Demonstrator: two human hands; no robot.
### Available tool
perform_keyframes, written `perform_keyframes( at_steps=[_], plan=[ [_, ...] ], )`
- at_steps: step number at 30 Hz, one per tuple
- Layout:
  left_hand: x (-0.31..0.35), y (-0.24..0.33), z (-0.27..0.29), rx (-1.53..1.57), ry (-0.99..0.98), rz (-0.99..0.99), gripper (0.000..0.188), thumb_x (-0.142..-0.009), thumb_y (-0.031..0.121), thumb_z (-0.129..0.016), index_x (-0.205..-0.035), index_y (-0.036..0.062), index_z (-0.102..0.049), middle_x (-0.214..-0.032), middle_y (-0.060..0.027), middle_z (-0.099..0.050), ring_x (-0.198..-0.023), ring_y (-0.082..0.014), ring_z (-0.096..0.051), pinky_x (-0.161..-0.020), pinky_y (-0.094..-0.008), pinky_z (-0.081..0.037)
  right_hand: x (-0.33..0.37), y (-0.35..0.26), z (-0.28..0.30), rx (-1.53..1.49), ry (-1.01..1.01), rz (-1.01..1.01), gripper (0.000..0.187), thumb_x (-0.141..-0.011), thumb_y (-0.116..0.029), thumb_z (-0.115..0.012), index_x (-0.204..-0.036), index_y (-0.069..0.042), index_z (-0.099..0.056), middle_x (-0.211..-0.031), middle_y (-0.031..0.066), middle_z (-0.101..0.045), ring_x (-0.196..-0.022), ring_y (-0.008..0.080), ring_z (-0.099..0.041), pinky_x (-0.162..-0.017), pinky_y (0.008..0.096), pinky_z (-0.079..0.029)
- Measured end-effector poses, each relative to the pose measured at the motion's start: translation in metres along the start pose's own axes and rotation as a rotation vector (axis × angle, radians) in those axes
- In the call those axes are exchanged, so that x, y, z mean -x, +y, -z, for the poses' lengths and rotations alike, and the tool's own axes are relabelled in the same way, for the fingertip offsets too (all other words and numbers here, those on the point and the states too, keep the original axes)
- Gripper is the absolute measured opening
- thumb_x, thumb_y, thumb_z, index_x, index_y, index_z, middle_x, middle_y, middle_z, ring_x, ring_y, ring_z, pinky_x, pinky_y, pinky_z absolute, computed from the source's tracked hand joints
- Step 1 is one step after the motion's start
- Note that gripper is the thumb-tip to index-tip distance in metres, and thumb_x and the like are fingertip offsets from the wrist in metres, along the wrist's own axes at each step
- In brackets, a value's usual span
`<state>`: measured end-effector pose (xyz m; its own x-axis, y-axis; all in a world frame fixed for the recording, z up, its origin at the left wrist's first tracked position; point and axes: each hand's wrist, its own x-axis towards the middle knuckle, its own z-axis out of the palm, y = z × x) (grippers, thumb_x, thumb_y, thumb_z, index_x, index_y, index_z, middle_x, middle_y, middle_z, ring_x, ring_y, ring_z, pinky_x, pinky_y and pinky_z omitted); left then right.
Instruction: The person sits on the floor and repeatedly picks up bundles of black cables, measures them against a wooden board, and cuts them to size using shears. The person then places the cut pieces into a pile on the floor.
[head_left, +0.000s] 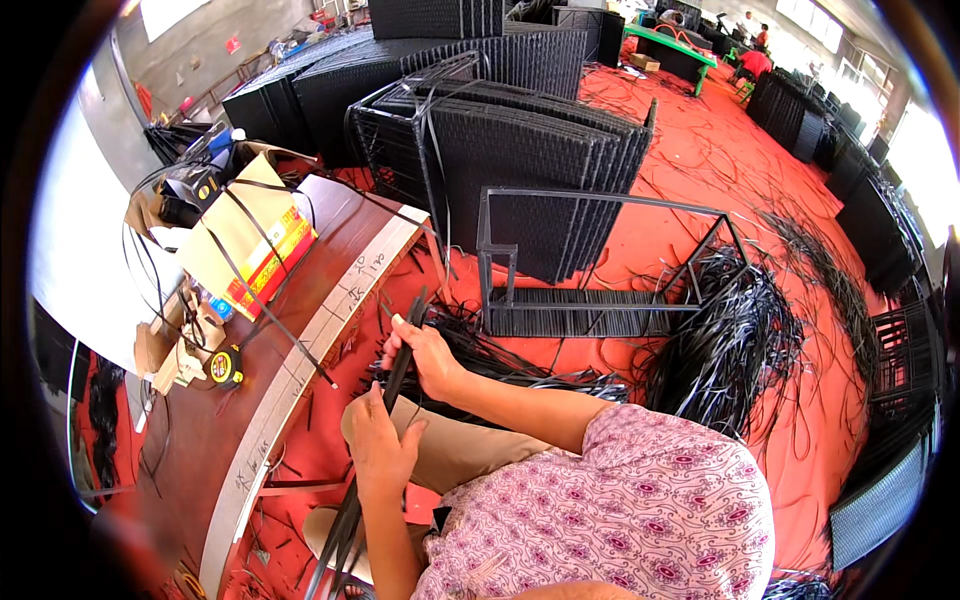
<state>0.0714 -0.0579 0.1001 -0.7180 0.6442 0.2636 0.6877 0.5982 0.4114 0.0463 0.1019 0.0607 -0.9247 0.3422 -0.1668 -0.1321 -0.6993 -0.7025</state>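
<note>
A bundle of long, flat black plastic strips [401,372] slants across my lap, one end up near the table edge and the other down past my knees. My right hand [432,358] grips it near the upper end, fingers curled round it. Lower down, my left hand [382,445] closes on the same bundle, its thumb lifted away to the side. Beyond my hands stands a black rectangular metal frame [600,200], its lower part wrapped with dark strips. A loose heap of glossy black strips [715,350] lies against its right end.
At my left is a brown table [200,430] with a pale edge, holding an open cardboard box [255,225] and a tape measure [225,366]. Stacked black woven panels [530,160] stand ahead. Loose strips litter the red floor [690,180]. Other people are in the far background.
</note>
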Motion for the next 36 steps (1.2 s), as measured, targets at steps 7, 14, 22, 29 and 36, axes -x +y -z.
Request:
perform_keyframes(
  at_steps=[7, 14, 22, 29, 36],
  plan=[
    [0.001, -0.001, -0.027, 0.009, 0.14, 0.087, 0.028, -0.086, 0.016, -0.058, -0.105, -0.0038, -0.049, -0.086, -0.0238, -0.056, -0.085, -0.0424, -0.055, -0.075, -0.049, -0.041, 0.009, 0.001, -0.025, -0.623, -0.131, -0.468, 0.035, -0.096, -0.041, -0.046, -0.071, -0.017, -0.046, -0.058, -0.0054, -0.043, -0.054, 0.0148, -0.045, -0.051, 0.0278, -0.038],
    [-0.005, 0.015, -0.029, -0.109, 0.138, 0.092, 0.017, -0.093, 0.018, -0.048, -0.095, 0.0003, -0.049, -0.081, -0.0224, -0.056, -0.077, -0.0421, -0.057, -0.066, -0.0495, -0.041, -0.003, -0.003, -0.002, -0.659, -0.374, -0.367, 0.035, -0.097, -0.04, -0.044, -0.07, -0.018, -0.045, -0.056, -0.0072, -0.039, -0.05, 0.0106, -0.038, -0.048, 0.0259, -0.031],
    [-0.009, 0.026, -0.026, -0.124, 0.049, 0.144, 0.037, -0.096, 0.027, -0.042, -0.088, -0.007, -0.055, -0.076, -0.0259, -0.057, -0.077, -0.0436, -0.055, -0.07, -0.0503, -0.04, 0.016, -0.03, -0.015, -0.375, -0.19, -0.228, 0.036, -0.095, -0.042, -0.048, -0.072, -0.014, -0.048, -0.071, 0.0045, -0.059, -0.076, 0.0236, -0.063, -0.07, 0.0368, -0.05],
    [-0.011, 0.026, -0.031, -0.08, 0.074, 0.136, 0.034, -0.096, 0.024, -0.043, -0.088, -0.0059, -0.056, -0.072, -0.0243, -0.057, -0.072, -0.0427, -0.055, -0.065, -0.0504, -0.04, 0.026, -0.041, -0.018, -0.237, -0.217, -0.168, 0.035, -0.097, -0.041, -0.045, -0.074, -0.014, -0.045, -0.064, 0.0003, -0.052, -0.061, 0.0153, -0.054, -0.057, 0.0295, -0.045],
    [-0.012, 0.023, -0.035, -0.174, 0.064, 0.095, 0.02, -0.093, 0.021, -0.049, -0.088, 0.0019, -0.055, -0.072, -0.0225, -0.06, -0.069, -0.042, -0.059, -0.061, -0.0519, -0.042, 0.019, -0.027, -0.009, -0.437, -0.162, -0.206, 0.03, -0.097, -0.036, -0.048, -0.077, -0.014, -0.048, -0.061, -0.0053, -0.041, -0.043, 0.0037, -0.026, -0.039, 0.0204, -0.019]
  ],
)
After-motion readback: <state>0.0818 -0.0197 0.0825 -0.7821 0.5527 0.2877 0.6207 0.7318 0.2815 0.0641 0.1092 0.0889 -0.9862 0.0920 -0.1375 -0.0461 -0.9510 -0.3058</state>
